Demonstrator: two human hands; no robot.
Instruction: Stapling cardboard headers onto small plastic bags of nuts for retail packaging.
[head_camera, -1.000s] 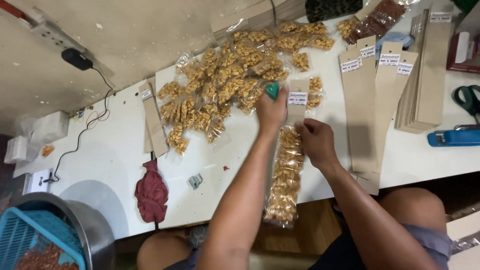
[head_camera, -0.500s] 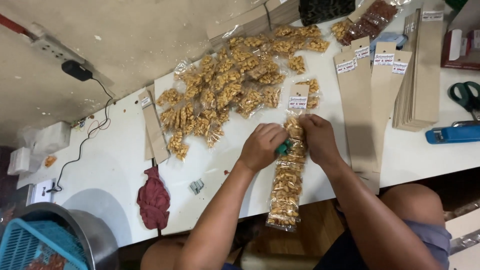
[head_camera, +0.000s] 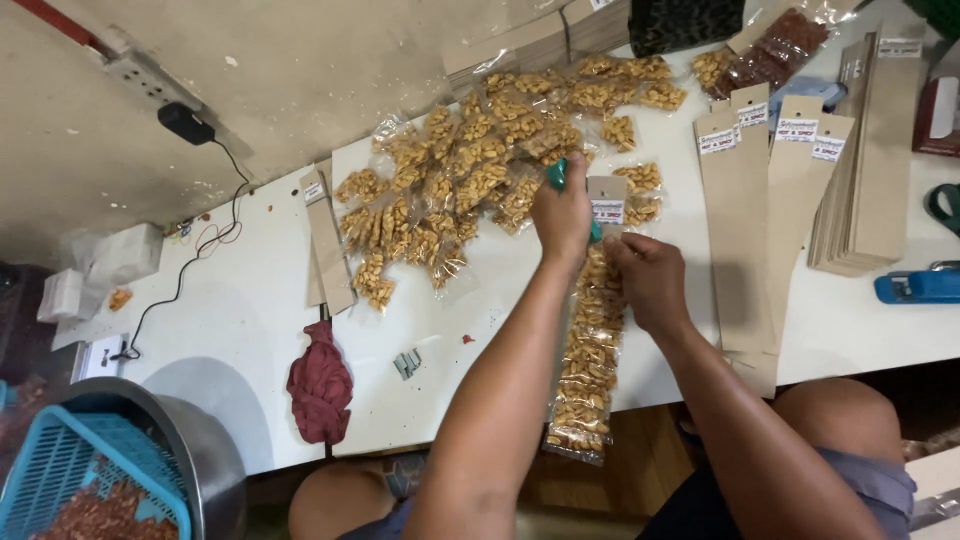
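Note:
My left hand (head_camera: 560, 215) is closed around a small teal tool (head_camera: 556, 176), pressed at the top of a brown cardboard strip (head_camera: 607, 200) with a white label. Several clear packets of peanuts (head_camera: 590, 360) hang along that strip, which runs down over the table's front edge. Just below the labelled end, my right hand (head_camera: 648, 282) pinches the strip and its packets. A loose pile of peanut packets (head_camera: 470, 180) lies directly behind my left hand.
Labelled cardboard strips (head_camera: 740, 200) and a stack of them (head_camera: 870, 150) lie at the right, near a blue stapler (head_camera: 915, 287). A red cloth (head_camera: 320, 385), staples (head_camera: 407, 362), a spare strip (head_camera: 328, 245) and a metal bowl (head_camera: 205, 450) holding a blue basket (head_camera: 70, 470) are left.
Half a second ago my left hand was lower, beside my right hand on the strip. It has moved back up to the labelled end with the teal tool. My right hand stayed put.

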